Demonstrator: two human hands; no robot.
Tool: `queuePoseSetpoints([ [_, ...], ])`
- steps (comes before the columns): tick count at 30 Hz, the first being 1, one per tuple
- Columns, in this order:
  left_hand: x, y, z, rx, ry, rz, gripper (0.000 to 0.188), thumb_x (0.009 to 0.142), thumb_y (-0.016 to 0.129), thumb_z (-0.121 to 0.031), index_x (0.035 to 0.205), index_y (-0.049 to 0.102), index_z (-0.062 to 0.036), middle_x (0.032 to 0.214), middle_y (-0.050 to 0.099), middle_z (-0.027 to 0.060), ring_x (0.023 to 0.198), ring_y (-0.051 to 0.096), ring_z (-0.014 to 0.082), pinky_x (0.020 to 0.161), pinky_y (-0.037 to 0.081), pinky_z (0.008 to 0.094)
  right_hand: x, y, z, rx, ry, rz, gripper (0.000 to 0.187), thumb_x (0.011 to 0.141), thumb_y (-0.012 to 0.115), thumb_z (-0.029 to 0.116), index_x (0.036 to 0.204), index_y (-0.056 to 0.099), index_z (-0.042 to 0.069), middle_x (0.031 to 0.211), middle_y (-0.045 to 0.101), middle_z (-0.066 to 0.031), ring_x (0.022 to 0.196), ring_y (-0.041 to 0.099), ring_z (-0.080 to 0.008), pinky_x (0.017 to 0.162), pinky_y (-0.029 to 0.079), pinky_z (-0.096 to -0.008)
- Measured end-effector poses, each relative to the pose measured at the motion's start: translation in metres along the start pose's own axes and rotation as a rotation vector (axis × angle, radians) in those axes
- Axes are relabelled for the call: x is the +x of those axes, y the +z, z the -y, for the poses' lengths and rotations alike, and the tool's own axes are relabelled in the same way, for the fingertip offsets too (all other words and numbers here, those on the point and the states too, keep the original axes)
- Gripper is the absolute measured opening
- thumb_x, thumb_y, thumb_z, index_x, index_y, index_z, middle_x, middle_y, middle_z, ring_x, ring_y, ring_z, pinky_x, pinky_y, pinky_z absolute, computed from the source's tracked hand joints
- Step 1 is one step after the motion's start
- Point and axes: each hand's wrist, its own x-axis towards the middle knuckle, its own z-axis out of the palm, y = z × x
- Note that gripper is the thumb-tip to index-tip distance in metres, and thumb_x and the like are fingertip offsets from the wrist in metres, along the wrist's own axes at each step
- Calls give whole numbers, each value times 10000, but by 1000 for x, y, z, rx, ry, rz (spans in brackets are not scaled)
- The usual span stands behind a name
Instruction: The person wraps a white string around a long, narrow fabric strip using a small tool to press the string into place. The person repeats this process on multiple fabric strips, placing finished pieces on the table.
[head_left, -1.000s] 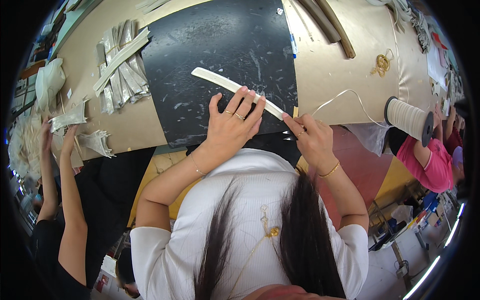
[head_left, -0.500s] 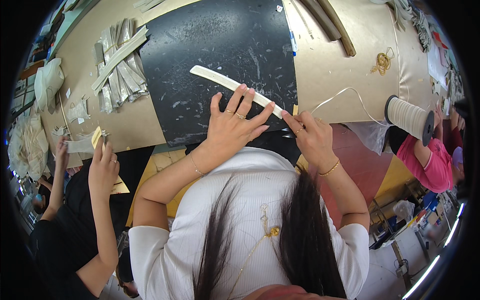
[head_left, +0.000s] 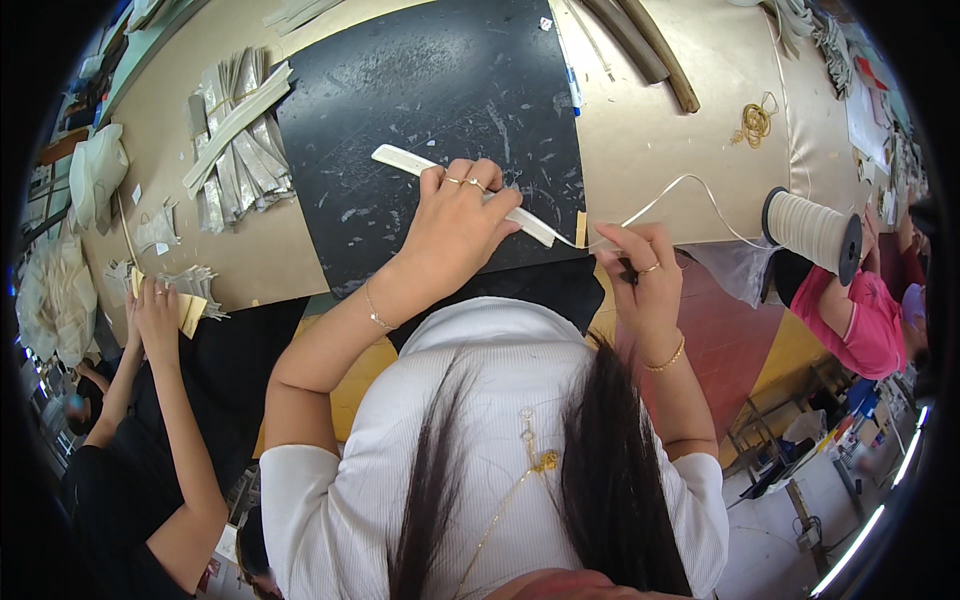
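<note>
My left hand (head_left: 455, 215) lies over a pale, flat fabric strip (head_left: 400, 158) on a black cutting mat (head_left: 345, 110), fingers curled and pressing it down. A thin white cord (head_left: 690, 178) runs from the near end of the strip, past the fingertips of my right hand (head_left: 645, 285), to a spool (head_left: 812, 232) on the right. My right fingers are closed at the cord, just off the table's front edge. In that palm sits a small dark object, mostly hidden; I cannot make out its kind.
A bundle of grey-white strips (head_left: 240, 145) lies left of the mat. Brown tubes (head_left: 640, 45) and a coil of gold cord (head_left: 755, 122) lie at the far right. A co-worker's hands (head_left: 150, 310) hold yellow pieces at left; another person in pink (head_left: 845, 325) is at right.
My right hand has drawn away from the strip, to the right and nearer, the cord now stretching between. My left hand has bunched its fingers; the strip has shifted slightly left and nearer.
</note>
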Motion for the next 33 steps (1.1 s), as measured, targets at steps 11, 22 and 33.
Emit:
queuePoseSetpoints([
  [11,16,-45,7,-621,-379,175,254,851,811,-189,1026,759,-12,810,702,54,729,613,124,763,458,309,0,11,3,1068,591,390,420,1058,563,177,1449,488,40,1108,532,-16,737,493,-85,672,448,-222],
  [22,13,-45,11,-869,-491,262,231,896,797,-201,1015,766,-6,707,644,-13,604,556,43,560,452,217,21,21,8,1652,748,373,496,1056,580,178,1522,451,65,1071,549,18,698,490,-71,535,387,-204],
  [33,13,-55,10,-891,-532,291,241,906,793,-213,1016,767,-1,668,625,-21,564,518,36,516,406,215,30,28,9,1593,765,420,440,1044,599,142,1465,519,42,880,531,38,629,483,-51,508,396,-200],
])
